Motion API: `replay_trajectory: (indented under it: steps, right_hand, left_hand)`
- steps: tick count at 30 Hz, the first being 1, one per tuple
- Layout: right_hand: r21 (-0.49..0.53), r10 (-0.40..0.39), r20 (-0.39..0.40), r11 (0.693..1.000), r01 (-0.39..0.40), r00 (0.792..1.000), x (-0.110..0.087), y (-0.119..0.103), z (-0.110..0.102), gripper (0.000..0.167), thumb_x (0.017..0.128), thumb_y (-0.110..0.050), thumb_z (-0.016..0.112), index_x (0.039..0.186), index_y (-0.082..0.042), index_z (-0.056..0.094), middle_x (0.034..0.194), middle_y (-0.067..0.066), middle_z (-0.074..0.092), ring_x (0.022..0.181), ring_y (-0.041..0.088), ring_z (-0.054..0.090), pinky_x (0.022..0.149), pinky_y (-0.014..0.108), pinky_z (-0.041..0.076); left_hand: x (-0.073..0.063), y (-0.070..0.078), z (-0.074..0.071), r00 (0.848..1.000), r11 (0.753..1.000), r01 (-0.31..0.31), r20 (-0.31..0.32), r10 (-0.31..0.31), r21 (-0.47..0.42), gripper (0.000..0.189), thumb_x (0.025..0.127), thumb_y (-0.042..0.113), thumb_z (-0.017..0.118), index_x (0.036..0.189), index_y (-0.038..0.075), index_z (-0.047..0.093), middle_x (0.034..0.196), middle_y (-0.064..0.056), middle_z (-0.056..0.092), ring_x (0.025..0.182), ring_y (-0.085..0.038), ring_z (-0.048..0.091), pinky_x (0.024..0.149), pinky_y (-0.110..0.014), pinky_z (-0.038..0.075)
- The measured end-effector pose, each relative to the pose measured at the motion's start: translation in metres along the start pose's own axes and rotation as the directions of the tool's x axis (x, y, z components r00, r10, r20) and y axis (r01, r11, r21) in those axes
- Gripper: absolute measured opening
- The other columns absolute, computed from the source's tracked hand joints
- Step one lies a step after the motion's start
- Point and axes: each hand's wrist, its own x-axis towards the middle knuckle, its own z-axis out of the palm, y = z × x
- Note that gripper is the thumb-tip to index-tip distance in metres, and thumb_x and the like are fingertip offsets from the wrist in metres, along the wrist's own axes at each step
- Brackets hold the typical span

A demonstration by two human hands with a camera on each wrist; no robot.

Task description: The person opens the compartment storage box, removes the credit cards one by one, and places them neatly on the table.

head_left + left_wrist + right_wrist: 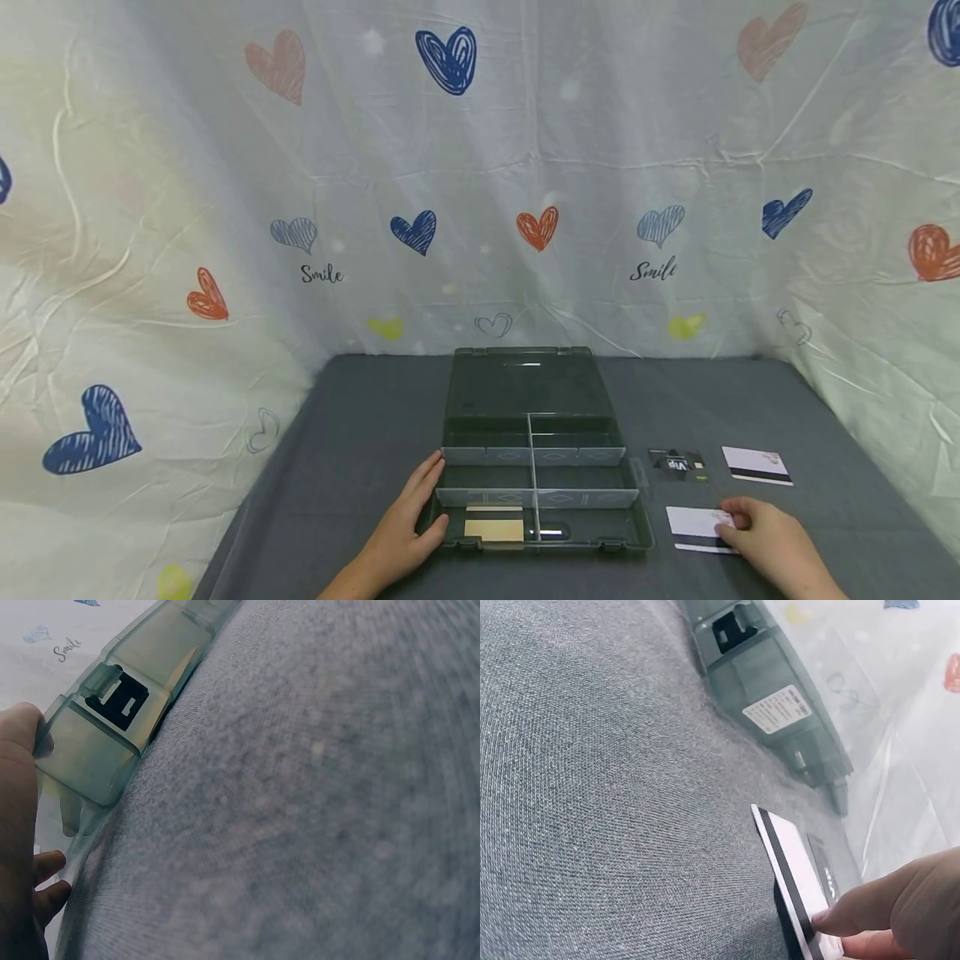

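Observation:
My right hand pinches a white card with a black stripe by its right end, thumb on top. In the right wrist view the card is tilted, one edge raised off the cloth. At the left side of an open, dark translucent compartment box, my left hand rests with fingers extended along the wall and thumb near the front corner. A cream card with a dark stripe lies in the front left compartment. The lid stands open at the back.
A black VIP card and another white striped card lie on the grey cloth right of the box. Behind the table hangs a white curtain printed with hearts. Pale dividers split the box into several compartments.

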Motion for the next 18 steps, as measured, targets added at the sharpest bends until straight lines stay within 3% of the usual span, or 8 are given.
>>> replay_trajectory:
  steps: [11,18]
  right_hand:
    - [-0.049,-0.045,-0.014,0.998,0.045,0.999,0.0037,-0.0001,0.0065,0.019,0.081,-0.016,0.082,0.093,-0.003,0.075,0.083,0.001,0.066,0.075,0.017,0.058,0.067,0.044,0.047]
    - [-0.060,-0.076,-0.032,0.995,0.074,0.997,0.0030,-0.0030,0.0025,0.022,0.081,-0.018,0.082,0.095,-0.002,0.076,0.084,0.004,0.069,0.077,0.023,0.064,0.069,0.048,0.050]
  left_hand:
    - [0.0000,-0.0001,-0.0004,1.000,1.000,-0.004,-0.001,0.004,0.009,0.078,0.092,0.012,0.073,0.160,0.006,0.035,0.167,-0.007,0.028,0.150,-0.024,0.033,0.106,-0.052,0.045]
    - [-0.0003,0.0010,-0.0006,1.000,1.000,0.002,0.000,-0.002,0.008,0.078,0.093,0.013,0.072,0.160,0.007,0.035,0.167,-0.007,0.028,0.150,-0.024,0.033,0.107,-0.052,0.044]
